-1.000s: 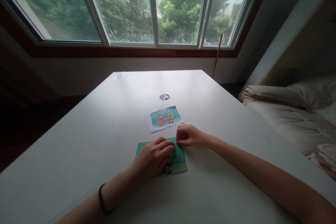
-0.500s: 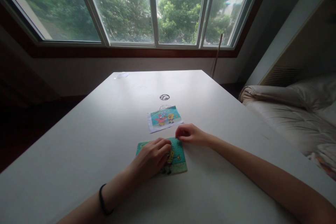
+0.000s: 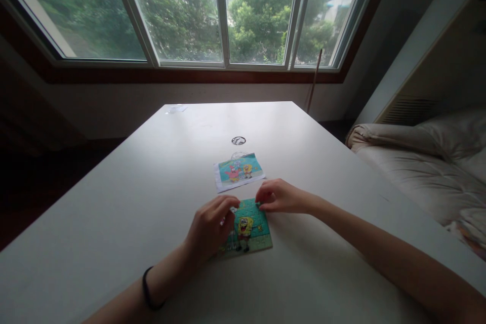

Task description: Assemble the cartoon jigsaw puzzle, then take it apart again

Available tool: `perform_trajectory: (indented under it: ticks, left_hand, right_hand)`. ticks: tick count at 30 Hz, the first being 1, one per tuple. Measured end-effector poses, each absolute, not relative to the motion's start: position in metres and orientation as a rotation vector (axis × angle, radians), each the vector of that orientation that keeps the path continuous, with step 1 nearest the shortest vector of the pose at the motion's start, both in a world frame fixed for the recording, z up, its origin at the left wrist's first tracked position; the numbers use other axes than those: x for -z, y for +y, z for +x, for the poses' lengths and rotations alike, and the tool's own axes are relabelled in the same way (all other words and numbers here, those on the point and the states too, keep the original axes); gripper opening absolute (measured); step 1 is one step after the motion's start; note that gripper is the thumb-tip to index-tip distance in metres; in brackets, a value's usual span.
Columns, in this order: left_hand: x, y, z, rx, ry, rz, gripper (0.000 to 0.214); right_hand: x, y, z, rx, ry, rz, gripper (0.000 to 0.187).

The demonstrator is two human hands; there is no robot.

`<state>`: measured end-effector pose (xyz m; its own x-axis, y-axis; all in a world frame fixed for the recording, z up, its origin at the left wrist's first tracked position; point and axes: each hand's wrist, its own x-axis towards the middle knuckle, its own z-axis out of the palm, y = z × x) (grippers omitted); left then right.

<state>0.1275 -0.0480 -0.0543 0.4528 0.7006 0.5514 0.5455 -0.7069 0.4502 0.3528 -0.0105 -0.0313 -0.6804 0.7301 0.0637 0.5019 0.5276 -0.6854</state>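
Note:
A small teal cartoon jigsaw puzzle [image 3: 251, 227] lies on the white table [image 3: 152, 197] in front of me. My left hand [image 3: 208, 230] rests over the puzzle's left half, fingers curled down onto it, hiding that part. My right hand [image 3: 276, 196] sits at the puzzle's top right corner, fingers pinched together at its edge; what they hold, if anything, is too small to make out. A black band circles my left wrist. Just beyond the puzzle lies a printed picture [image 3: 238, 171] of the same cartoon scene with a white border.
A round grommet [image 3: 238, 140] is set in the table beyond the picture, and a small clear scrap [image 3: 175, 109] lies at the far edge. A pale cushioned sofa [image 3: 425, 162] stands to the right. A wide window [image 3: 212, 10] spans the far wall.
My left hand has slid left and toward me, uncovering the yellow character in the puzzle's middle. My right hand has shifted only slightly at the top right corner.

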Motion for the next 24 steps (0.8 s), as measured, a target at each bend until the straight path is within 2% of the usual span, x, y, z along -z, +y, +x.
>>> perform_trajectory:
  ticks: [6,12,17,24]
  left_hand:
    - [0.053,-0.028,0.113,-1.655,1.299,1.642,0.014]
    - [0.058,-0.012,0.101,-1.685,1.436,1.22,0.012]
    - [0.055,-0.02,0.108,-1.592,1.379,1.485,0.015]
    - [0.052,-0.046,0.125,-0.902,1.017,2.376,0.025]
  right_hand:
    - [0.021,-0.027,0.345,-0.688,-2.519,-1.188,0.025]
    - [0.022,-0.031,0.341,-0.628,-2.557,-1.29,0.026]
    - [0.025,-0.031,0.342,-0.581,-2.561,-1.326,0.026]
    - [0.024,-0.032,0.34,-0.565,-2.578,-1.324,0.028]
